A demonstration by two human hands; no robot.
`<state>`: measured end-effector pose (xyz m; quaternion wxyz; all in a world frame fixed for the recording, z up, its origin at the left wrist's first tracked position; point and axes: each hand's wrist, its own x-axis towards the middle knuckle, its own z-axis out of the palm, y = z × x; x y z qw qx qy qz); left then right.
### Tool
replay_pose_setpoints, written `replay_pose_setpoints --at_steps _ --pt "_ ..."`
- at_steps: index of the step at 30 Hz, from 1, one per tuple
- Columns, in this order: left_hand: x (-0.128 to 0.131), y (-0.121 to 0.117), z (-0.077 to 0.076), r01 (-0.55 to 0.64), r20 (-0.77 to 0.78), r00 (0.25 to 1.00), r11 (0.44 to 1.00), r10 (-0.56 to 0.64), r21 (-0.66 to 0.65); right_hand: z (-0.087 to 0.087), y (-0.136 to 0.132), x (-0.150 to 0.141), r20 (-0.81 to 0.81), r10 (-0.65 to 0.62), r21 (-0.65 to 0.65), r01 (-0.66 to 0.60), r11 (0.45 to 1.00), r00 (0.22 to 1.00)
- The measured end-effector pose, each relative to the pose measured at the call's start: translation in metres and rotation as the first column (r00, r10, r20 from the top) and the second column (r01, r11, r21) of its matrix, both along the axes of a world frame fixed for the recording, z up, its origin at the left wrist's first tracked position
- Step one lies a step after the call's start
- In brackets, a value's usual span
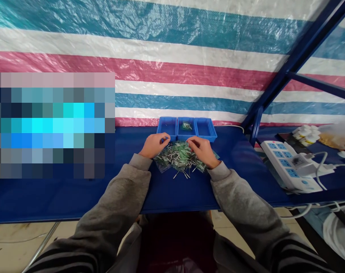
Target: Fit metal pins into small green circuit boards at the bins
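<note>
A heap of small metal pins mixed with green-tinted clear plastic bags [180, 158] lies on the blue table [61, 193]. My left hand [154, 145] rests on the heap's left edge, fingers curled, pinching at something small that I cannot make out. My right hand [201, 150] sits on the heap's right side, fingers bent down into the bags. Just behind the heap stand three small blue bins [186, 129] in a row; the middle one holds a few green bags, the outer two look bare. Grey sleeves cover both forearms.
A white power strip [289, 165] with a plugged adapter and white cables lies at the right. Small white bottles [305, 135] and a clear bag are at the far right. A blue metal frame [277, 76] rises at the right; a striped tarp hangs behind.
</note>
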<state>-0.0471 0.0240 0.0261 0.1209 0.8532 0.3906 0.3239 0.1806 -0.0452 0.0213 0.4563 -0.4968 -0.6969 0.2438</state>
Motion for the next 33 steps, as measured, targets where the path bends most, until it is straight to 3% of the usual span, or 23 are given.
replay_pose_setpoints --at_steps 8,12,18,22,30,33 --pt "0.006 0.000 -0.016 0.062 -0.349 0.936 0.996 -0.038 0.057 0.000 0.000 -0.001 0.053 0.025 0.004 -0.025 1.000 0.998" --pt "0.010 -0.002 -0.019 0.074 -0.423 0.905 0.995 -0.042 0.059 -0.001 0.001 -0.001 0.071 0.027 0.018 -0.029 0.999 0.997" --pt "0.013 -0.010 -0.011 0.033 -0.258 0.966 0.979 0.020 0.202 -0.002 0.002 -0.001 0.075 -0.033 0.079 0.027 0.997 0.997" --pt "0.020 -0.018 -0.008 0.013 -0.085 0.996 0.961 0.011 0.276 -0.004 0.002 -0.002 0.056 0.012 0.100 -0.018 0.995 0.998" --pt "0.034 -0.037 -0.007 0.010 0.141 0.990 0.990 -0.030 0.140 -0.002 0.000 -0.004 0.053 0.003 0.144 -0.011 0.990 0.999" --pt "0.036 -0.031 -0.001 -0.079 0.222 0.974 0.992 0.056 0.100 -0.001 0.000 -0.003 0.036 -0.035 0.125 0.030 0.992 0.999"
